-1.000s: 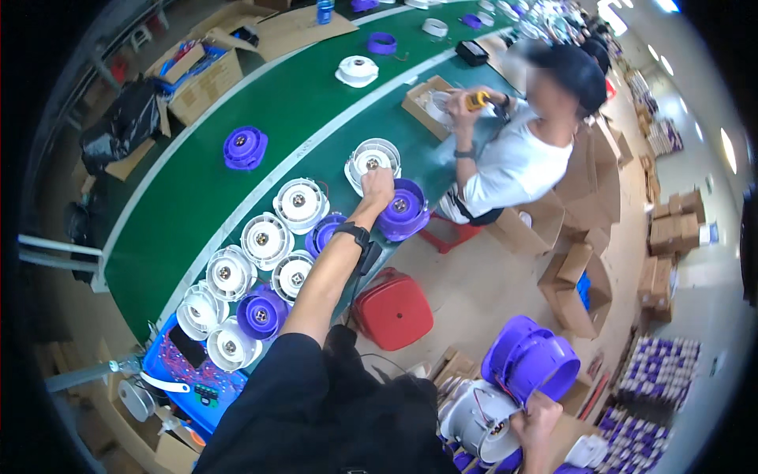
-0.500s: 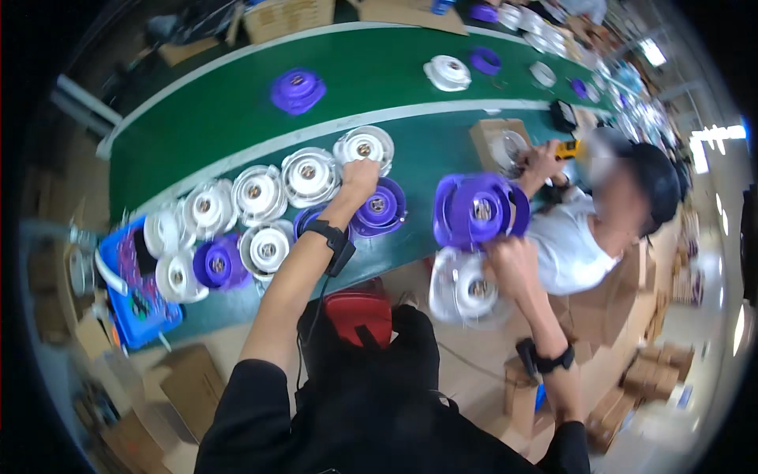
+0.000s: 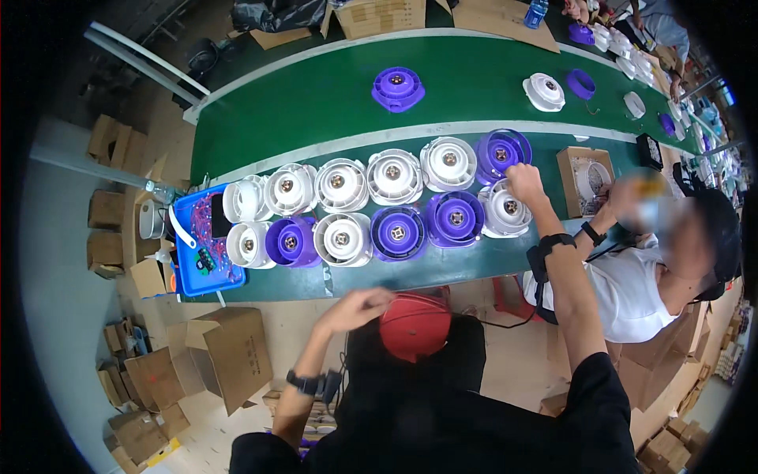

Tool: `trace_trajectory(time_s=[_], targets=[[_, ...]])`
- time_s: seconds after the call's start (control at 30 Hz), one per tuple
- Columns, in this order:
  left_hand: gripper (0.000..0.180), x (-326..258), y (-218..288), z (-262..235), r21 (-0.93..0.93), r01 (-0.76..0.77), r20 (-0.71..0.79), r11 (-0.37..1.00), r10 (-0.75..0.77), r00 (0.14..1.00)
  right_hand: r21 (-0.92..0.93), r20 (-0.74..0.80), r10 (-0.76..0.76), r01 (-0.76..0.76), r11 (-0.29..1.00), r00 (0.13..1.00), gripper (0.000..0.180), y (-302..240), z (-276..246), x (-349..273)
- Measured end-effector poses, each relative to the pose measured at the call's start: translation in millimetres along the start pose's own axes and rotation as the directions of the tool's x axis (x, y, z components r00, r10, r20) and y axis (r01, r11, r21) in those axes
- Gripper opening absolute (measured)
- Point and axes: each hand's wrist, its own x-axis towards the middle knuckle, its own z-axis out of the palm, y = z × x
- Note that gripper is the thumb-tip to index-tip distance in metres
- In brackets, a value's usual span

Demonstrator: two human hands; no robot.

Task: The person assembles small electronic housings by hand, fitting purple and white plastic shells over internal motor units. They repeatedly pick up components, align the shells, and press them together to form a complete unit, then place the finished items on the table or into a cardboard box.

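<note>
My right hand (image 3: 525, 183) is closed at the right end of two rows of round plastic housings on the green bench. Its fingers grip where the rims of a purple housing (image 3: 493, 150) and a white housing (image 3: 505, 213) meet; the fingertips are partly hidden. Both of these housings rest on the bench, the purple one farther away. My left hand (image 3: 359, 308) is off the bench, above and beside a red stool (image 3: 414, 325). Its fingers are loosely bent and it holds nothing. Nearby in the near row stands another purple housing (image 3: 455, 219).
A blue tray (image 3: 185, 217) with wires sits at the bench's left end. Beyond a pale strip, a purple housing (image 3: 398, 89) and a white one (image 3: 544, 92) lie on the green surface. At right, a co-worker (image 3: 632, 284) works beside an open carton (image 3: 586, 178).
My right hand has brought the purple and white housings from over the floor onto the bench. My left hand has left the row and drawn back toward me. The view has shifted.
</note>
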Motion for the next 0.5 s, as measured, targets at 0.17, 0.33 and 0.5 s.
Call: trace_trajectory(time_s=[0.17, 0.33, 0.5], targets=[[0.024, -80, -87, -10, -0.159, 0.135, -0.172, 0.978, -0.162, 0.972, 0.206, -0.005, -0.065, 0.065, 0.976, 0.998, 0.046, 26, 9, -5], [0.031, -80, -121, -31, -0.319, 0.064, -0.272, 0.946, -0.156, 0.949, 0.5, 0.369, -0.089, -0.117, 0.858, 0.925, 0.067, 35, -16, -1], [0.039, -57, -114, -47, -0.347, 0.0, -0.247, 0.938, -0.092, 0.965, 0.416, 0.595, -0.002, -0.307, 0.856, 0.804, 0.077, 31, -31, 36]])
